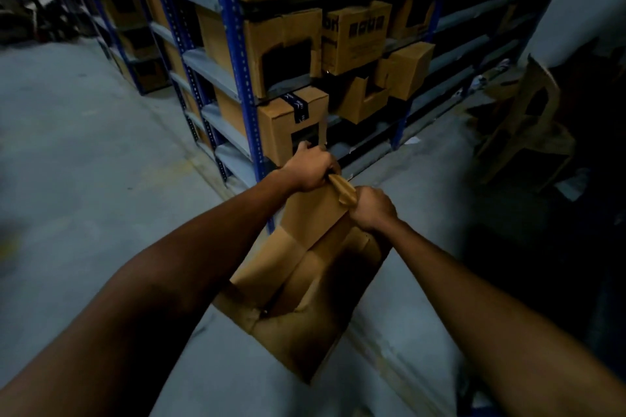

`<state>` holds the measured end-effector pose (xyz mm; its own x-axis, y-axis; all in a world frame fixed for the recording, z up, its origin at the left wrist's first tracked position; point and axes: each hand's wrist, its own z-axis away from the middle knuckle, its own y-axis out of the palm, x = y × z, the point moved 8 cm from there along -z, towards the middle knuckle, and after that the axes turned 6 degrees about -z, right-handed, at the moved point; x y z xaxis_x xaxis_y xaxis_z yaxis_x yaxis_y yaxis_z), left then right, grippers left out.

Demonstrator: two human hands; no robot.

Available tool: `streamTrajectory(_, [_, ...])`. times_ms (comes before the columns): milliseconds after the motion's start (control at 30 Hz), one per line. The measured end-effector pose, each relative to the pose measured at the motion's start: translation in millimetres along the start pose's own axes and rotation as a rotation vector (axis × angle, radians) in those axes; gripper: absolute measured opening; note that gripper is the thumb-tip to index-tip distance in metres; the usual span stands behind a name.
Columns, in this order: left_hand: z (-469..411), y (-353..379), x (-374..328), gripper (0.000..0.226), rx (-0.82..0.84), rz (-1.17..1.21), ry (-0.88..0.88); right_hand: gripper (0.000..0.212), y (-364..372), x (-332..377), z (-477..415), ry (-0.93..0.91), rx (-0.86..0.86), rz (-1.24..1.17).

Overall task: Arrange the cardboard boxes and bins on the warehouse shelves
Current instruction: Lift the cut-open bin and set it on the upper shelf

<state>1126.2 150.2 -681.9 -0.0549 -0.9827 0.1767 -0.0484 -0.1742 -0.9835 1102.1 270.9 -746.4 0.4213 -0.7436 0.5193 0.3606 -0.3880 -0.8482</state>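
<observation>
Both hands hold one cardboard box [305,274] by its upper edge, in front of a blue shelf rack [233,44]. The box is partly collapsed, with its panels folded in and one lower corner torn. It hangs tilted over the grey floor [84,129], and whether its bottom edge touches the floor cannot be told.

The left hand [310,167] grips the top edge, its fingers [321,159] curled over the far side of the cardboard. The right hand [372,210], just beside it and slightly nearer the body, has its fingers curled tight round a crumpled flap at the same edge. Both forearms reach forward and are bare.

Just behind the left hand, on a low shelf of the rack, stands a box with black tape [291,122] across its top and a cut-out hole in its front. Higher up sit more cardboard boxes with cut-out fronts, among them a printed box [355,37] set at a tilt. Some smaller boxes beside it lean out over the shelf edge. More racks with boxes run down the aisle on the left. The light is dim, and the far right is too dark to make out.
</observation>
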Motion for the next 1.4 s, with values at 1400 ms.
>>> streamTrajectory(1400, [44.5,-27.0,1.4,0.026,-0.386,0.891,-1.067,0.022,-188.9,-99.0,49.6,0.506,-0.727,-0.361])
